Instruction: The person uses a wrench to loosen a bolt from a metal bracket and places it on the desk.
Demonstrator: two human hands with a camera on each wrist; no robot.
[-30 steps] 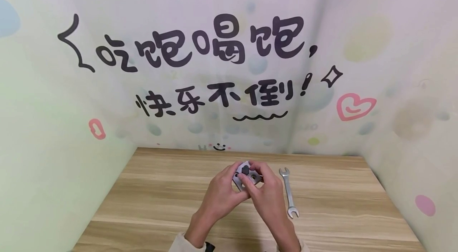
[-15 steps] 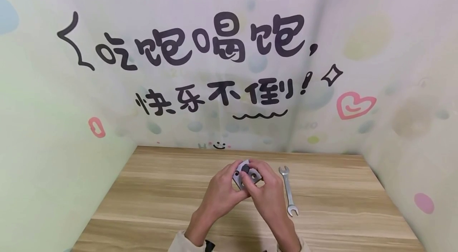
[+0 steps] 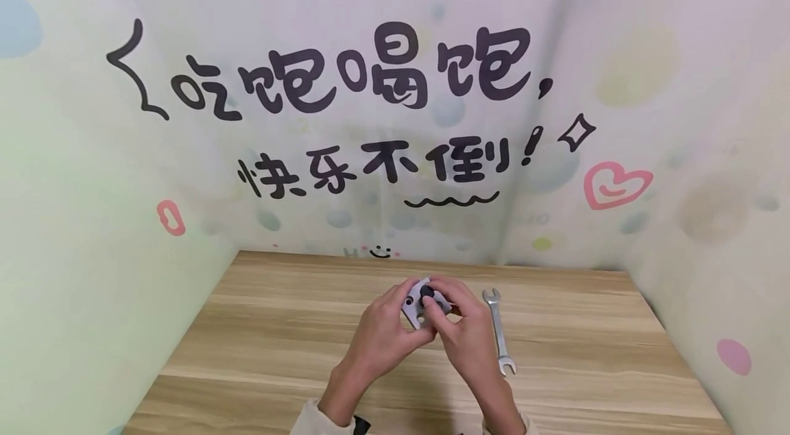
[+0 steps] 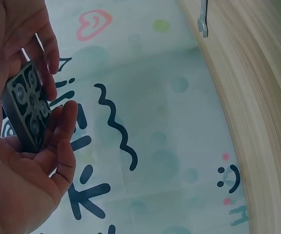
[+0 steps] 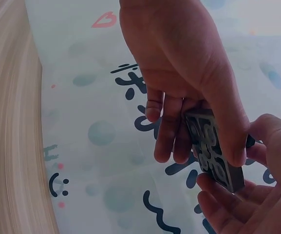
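Note:
A square metal plate (image 3: 412, 311) with round holes is held up over the table, a black knob (image 3: 426, 291) standing on its upper face. My left hand (image 3: 382, 328) grips the plate along its left and near edges. With thumb and index finger, my right hand (image 3: 465, 332) pinches at the knob; its thumb (image 3: 435, 315) lies against the knob's near side. In the left wrist view the plate's underside (image 4: 31, 102) shows a recessed pattern with round bosses. Right-hand fingers (image 5: 167, 141) hang loosely behind the plate in the right wrist view.
An open-ended wrench (image 3: 498, 332) lies on the wooden table (image 3: 278, 332), just right of my right hand. Printed fabric walls (image 3: 395, 229) with black lettering enclose the table at the back and both sides.
My right thumb has shifted slightly right across the knob, and a hole near the plate's near corner shows more. The left hand keeps its grip; the wrench has not moved.

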